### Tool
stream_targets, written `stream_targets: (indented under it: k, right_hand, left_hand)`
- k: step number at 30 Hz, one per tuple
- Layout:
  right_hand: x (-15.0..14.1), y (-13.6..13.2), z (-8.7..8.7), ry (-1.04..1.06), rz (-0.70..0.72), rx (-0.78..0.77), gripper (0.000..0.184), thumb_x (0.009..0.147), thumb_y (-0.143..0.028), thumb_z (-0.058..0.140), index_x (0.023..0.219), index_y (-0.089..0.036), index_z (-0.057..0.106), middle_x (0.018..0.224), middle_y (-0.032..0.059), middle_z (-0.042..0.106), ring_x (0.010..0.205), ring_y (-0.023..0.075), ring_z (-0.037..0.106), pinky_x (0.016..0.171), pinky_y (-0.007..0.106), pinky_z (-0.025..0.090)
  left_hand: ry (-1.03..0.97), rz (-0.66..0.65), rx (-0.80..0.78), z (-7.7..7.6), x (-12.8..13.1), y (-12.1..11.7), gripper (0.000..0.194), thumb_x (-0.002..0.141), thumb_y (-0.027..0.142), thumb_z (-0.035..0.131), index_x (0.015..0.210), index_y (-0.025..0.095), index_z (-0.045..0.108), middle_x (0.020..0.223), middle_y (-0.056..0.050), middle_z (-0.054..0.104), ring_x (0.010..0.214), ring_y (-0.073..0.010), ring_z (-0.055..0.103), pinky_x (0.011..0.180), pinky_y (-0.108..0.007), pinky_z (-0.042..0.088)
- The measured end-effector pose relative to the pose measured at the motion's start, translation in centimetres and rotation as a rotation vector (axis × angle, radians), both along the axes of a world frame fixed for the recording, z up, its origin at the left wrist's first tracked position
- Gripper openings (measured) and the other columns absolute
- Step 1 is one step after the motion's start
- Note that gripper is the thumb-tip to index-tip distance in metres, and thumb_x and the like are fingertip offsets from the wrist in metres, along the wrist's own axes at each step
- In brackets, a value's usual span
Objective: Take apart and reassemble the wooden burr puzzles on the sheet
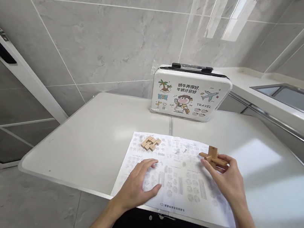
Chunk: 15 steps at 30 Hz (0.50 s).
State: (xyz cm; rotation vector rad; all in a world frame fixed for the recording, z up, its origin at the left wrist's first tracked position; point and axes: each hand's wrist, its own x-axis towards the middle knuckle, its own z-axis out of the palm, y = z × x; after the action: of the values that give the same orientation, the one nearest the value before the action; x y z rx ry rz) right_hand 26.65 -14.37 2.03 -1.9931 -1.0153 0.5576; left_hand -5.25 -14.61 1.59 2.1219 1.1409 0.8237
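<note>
A partly joined wooden burr puzzle [212, 157], with pieces sticking out crosswise, is gripped between the thumb and fingers of my right hand [227, 174] over the right part of a printed instruction sheet [181, 164]. My left hand [139, 183] rests on the lower left of the sheet, fingers curved and thumb apart, with nothing between them. Beyond it, near the sheet's upper left corner, lie several notched wooden puzzle pieces [150, 143] side by side. Small diagrams cover the paper, too faint to read.
The sheet lies on a white folding table [84, 146] with a centre seam. At its back stands a white cartoon-printed case [190, 95] with a black handle, against the grey tiled wall [102, 42]. A white counter [293, 101] runs along the right.
</note>
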Motion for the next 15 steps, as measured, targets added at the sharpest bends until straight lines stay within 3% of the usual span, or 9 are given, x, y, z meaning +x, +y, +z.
stream_targets:
  k: [6, 15]
  right_hand:
    - [2.1, 1.8, -0.9, -0.076, -0.024, -0.019, 0.080, 0.066, -0.070, 0.083, 0.121, -0.019, 0.054, 0.123, 0.0166, 0.071, 0.096, 0.0319, 0.073, 0.076, 0.040, 0.053]
    - [2.3, 2.0, -1.5, -0.073, -0.033, -0.012, 0.077, 0.068, -0.070, 0.081, 0.120, -0.020, 0.055, 0.122, 0.0141, 0.071, 0.101, 0.0315, 0.072, 0.078, 0.039, 0.053]
  left_hand:
    - [0.035, -0.013, -0.026, 0.0, 0.0, 0.1, 0.058, 0.096, 0.030, 0.067, 0.149, 0.032, 0.044, 0.145, -0.007, 0.057, 0.128, -0.0262, 0.060, 0.111, -0.047, 0.053]
    - [0.035, -0.025, -0.038, 0.0, 0.1, 0.3, 0.052, 0.097, 0.029, 0.065, 0.145, 0.032, 0.046, 0.141, -0.006, 0.059, 0.125, -0.0252, 0.061, 0.110, -0.047, 0.054]
